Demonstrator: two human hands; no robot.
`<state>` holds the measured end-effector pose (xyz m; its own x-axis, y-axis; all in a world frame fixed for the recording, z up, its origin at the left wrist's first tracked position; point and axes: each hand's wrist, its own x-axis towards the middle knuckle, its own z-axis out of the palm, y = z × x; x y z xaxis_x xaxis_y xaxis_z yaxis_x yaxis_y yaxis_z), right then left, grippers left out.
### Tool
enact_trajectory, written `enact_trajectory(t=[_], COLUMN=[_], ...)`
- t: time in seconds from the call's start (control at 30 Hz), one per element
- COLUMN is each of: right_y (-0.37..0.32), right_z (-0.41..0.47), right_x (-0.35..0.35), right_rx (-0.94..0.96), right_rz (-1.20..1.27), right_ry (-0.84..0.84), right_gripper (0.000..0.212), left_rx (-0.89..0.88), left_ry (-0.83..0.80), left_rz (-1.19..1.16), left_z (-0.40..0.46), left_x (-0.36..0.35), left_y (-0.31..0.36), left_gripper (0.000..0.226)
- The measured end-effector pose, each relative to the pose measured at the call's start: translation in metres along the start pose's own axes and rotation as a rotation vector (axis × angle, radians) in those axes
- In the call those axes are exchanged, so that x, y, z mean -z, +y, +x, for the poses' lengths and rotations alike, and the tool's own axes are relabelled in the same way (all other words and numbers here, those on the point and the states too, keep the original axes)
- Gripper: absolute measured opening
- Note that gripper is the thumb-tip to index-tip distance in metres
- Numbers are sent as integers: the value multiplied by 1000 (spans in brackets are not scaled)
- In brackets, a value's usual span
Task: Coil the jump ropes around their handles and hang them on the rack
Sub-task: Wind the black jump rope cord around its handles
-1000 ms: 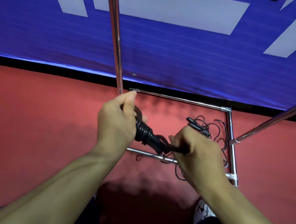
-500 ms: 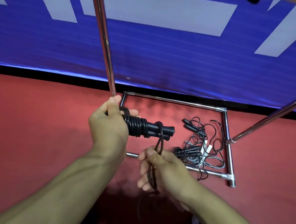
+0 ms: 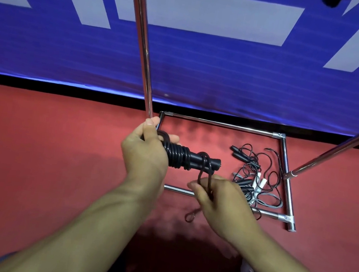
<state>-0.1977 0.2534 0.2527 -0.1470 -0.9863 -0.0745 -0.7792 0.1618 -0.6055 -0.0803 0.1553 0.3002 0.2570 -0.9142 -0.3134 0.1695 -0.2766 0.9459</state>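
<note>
My left hand (image 3: 146, 151) grips the black jump rope handles (image 3: 193, 160) at their left end, holding them level above the floor. Black cord is wound in tight turns around them, with one looser turn near the right tip. My right hand (image 3: 222, 200) pinches the loose cord (image 3: 204, 179) just below the handles; a short loop of it hangs under the hand. The chrome rack's base frame (image 3: 222, 124) lies on the red floor beyond, its uprights (image 3: 142, 37) rising past my hands. Inside the frame lies a tangle of other jump ropes (image 3: 253, 181).
A blue banner with pale shapes (image 3: 47, 46) covers the wall behind the rack. A second chrome upright (image 3: 339, 148) slants up at the right. Red floor (image 3: 30, 160) spreads to the left. My knees and a shoe show at the bottom edge.
My right hand came off the handle tip and dropped below it, drawing the cord down. It now holds the cord closer under the handles, with a new turn near the tip.
</note>
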Motion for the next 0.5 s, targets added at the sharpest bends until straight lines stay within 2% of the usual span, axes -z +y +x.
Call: enact_trajectory(t=[0.03, 0.13, 0.27, 0.4, 0.5], right_y=[-1, -13, -17, -21, -22], right_z=[1, 2, -1, 0, 3], right_x=[-1, -4, 1, 7, 6], right_rx=[-53, -219, -155, -306, -298], right_rz=[95, 582, 611, 835, 887], right_ry=[-36, -86, 42, -52, -60], right_gripper=[22, 23, 19, 57, 61], left_rx=[18, 98, 120, 62, 33], left_ry=[-6, -5, 8, 11, 6], left_rz=[-9, -53, -80, -40, -24], left_z=[-2, -3, 0, 1, 3], left_x=[-1, -4, -4, -3, -1], left_y=[-1, -3, 2, 5, 5], left_gripper=[26, 27, 27, 27, 27])
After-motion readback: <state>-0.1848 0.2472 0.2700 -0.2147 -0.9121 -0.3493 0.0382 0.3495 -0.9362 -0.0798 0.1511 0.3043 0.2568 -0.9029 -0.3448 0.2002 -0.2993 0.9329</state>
